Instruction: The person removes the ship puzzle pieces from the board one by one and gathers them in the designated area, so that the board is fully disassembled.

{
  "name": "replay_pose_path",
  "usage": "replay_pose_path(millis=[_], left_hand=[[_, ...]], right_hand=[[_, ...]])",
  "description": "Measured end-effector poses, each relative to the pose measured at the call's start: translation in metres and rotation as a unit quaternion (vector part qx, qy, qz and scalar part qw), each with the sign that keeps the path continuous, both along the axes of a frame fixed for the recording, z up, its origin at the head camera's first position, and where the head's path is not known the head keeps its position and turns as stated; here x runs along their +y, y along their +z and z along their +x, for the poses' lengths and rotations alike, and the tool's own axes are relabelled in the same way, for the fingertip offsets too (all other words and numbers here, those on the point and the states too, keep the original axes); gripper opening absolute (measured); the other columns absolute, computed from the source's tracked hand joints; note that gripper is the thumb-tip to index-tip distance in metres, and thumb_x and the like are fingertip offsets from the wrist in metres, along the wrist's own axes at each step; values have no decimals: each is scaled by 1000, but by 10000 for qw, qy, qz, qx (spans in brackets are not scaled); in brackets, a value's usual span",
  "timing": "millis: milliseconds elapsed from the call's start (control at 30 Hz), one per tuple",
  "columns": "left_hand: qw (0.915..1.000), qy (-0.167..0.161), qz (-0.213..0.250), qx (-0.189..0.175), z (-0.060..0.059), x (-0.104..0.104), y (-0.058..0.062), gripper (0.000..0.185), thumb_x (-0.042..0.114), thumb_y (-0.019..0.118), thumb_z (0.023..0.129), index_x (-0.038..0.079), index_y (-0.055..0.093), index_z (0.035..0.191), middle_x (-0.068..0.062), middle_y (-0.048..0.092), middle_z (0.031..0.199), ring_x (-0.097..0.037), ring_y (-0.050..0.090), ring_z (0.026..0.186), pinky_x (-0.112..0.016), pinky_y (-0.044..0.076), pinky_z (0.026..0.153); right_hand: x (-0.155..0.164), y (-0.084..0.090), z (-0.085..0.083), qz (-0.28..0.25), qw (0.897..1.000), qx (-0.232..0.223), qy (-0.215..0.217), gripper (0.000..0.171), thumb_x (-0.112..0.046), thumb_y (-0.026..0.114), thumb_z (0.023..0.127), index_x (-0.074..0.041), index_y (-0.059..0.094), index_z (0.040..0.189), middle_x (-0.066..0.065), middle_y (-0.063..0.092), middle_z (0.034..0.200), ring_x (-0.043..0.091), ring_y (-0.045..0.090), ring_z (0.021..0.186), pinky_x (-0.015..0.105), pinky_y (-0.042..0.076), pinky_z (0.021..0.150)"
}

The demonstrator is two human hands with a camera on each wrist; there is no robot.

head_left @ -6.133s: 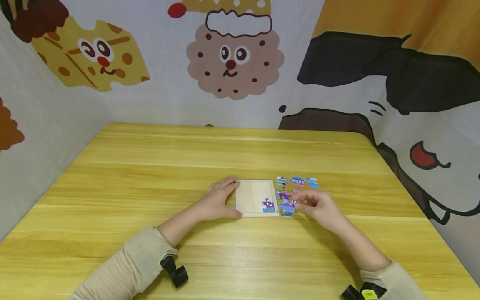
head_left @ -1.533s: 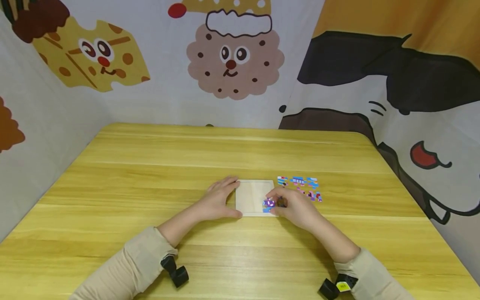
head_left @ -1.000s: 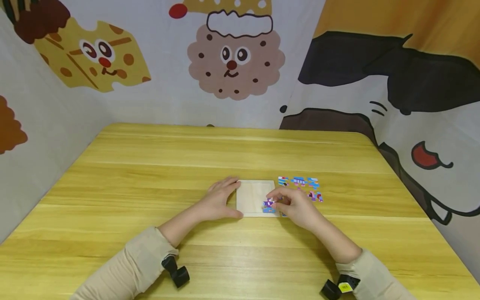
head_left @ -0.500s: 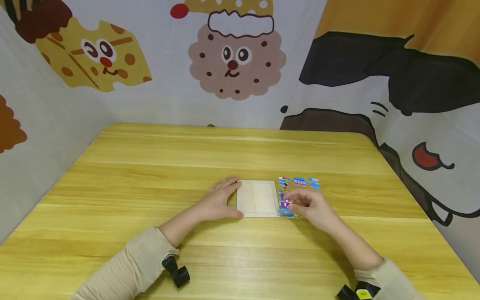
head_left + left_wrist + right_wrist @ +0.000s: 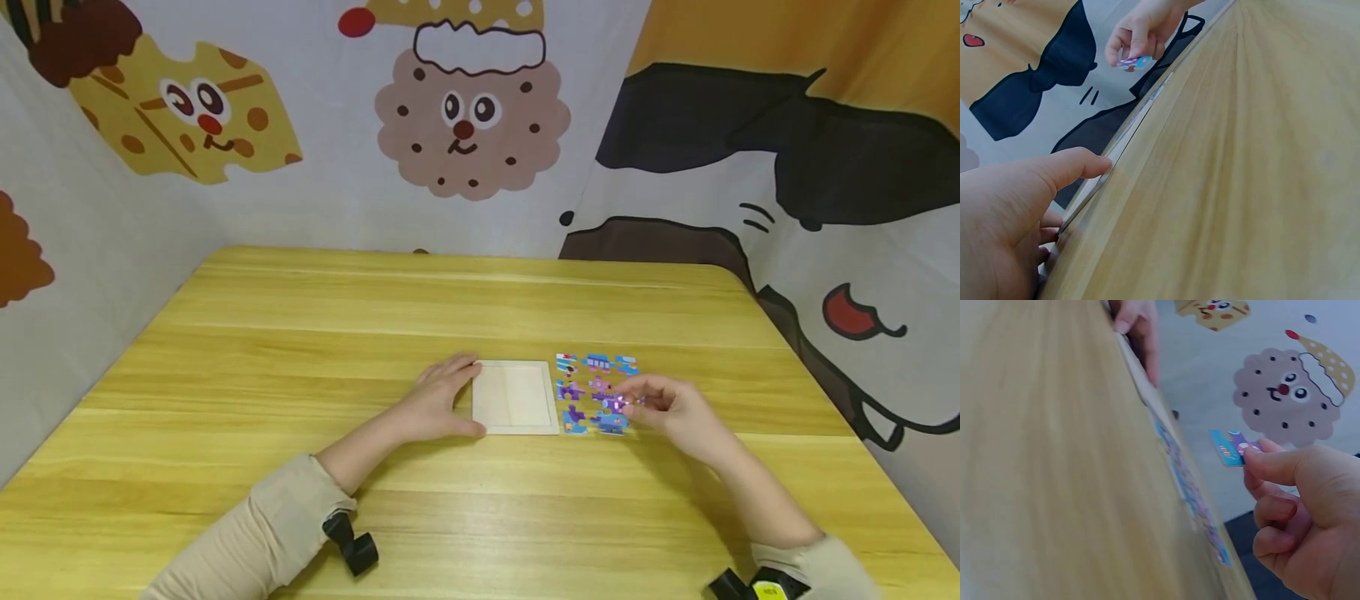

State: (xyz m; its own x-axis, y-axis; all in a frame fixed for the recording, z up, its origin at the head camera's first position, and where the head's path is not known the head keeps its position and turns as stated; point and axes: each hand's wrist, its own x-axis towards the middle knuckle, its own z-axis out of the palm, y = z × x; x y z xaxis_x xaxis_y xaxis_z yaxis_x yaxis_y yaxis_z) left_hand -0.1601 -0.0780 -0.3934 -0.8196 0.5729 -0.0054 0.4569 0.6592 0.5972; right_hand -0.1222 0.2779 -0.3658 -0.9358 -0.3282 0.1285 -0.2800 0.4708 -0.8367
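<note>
My left hand [image 5: 433, 402] rests at the left side of a shallow square wooden puzzle tray [image 5: 508, 398], its thumb at the near corner and its fingers stretched to the far one. The tray's bare floor shows. My right hand [image 5: 671, 412] pinches a blue and purple puzzle piece [image 5: 1227, 450] between thumb and index finger, held up over the loose pieces. In the left wrist view, the piece hangs from the fingertips, clear of the table. Loose puzzle pieces [image 5: 573, 420] lie just right of the tray; the right fingertips hide some of them.
A wide wood-grain table [image 5: 375, 325] carries everything. Along its back and sides hangs a white cloth [image 5: 330, 167] printed with cartoon figures. Black wrist cameras sit at both sleeves, the left camera [image 5: 352, 543] low over the table.
A piece lay in the tray's near right corner; my right hand took it up and moved right with it, over the loose pieces. The left hand has stayed at the tray.
</note>
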Motion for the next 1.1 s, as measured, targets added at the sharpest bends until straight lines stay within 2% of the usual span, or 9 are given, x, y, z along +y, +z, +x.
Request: replay_pose_path(millis=[100, 300, 600, 733, 1100], left_hand=[[10000, 0, -18, 3, 0, 0, 0, 94, 44, 76, 77, 3, 31, 149, -8, 19, 157, -26, 8, 144, -53, 5, 113], [10000, 6, -46, 7, -1, 0, 0, 95, 45, 76, 76, 4, 31, 149, -8, 19, 157, -26, 8, 144, -52, 5, 113], [10000, 22, -50, 15, 1, 1, 2, 94, 43, 77, 76, 2, 32, 148, -9, 20, 157, -27, 9, 144, -51, 6, 113], [10000, 37, -59, 8, 1, 1, 3, 94, 42, 77, 76, 3, 32, 148, -8, 20, 157, -26, 9, 144, -51, 6, 113], [10000, 21, -52, 11, 1, 0, 2, 93, 43, 76, 77, 3, 31, 149, -7, 20, 157, -25, 8, 144, -50, 7, 113]], right_hand=[[8, 2, -1, 79, 9999, -19, 111, 21, 2, 66, 87, 4, 65, 108, 5, 66, 93, 12, 56, 70, 27, 47, 54], [25, 3, -4, 213, 9992, -201, 271, 20, 0, 65, 89, 3, 65, 108, 8, 65, 94, 13, 59, 77, 29, 51, 57], [40, 2, -6, 302, 9969, -660, 302, 21, 2, 63, 88, 6, 64, 109, 13, 63, 94, 15, 60, 79, 30, 54, 63], [41, -1, -7, 375, 9965, -661, 341, 21, 5, 63, 87, 6, 64, 109, 13, 63, 93, 16, 61, 79, 29, 54, 63], [39, -9, -7, 785, 9956, -508, 27, 21, 6, 64, 87, 3, 68, 107, 10, 64, 90, 13, 56, 76, 26, 50, 60]])
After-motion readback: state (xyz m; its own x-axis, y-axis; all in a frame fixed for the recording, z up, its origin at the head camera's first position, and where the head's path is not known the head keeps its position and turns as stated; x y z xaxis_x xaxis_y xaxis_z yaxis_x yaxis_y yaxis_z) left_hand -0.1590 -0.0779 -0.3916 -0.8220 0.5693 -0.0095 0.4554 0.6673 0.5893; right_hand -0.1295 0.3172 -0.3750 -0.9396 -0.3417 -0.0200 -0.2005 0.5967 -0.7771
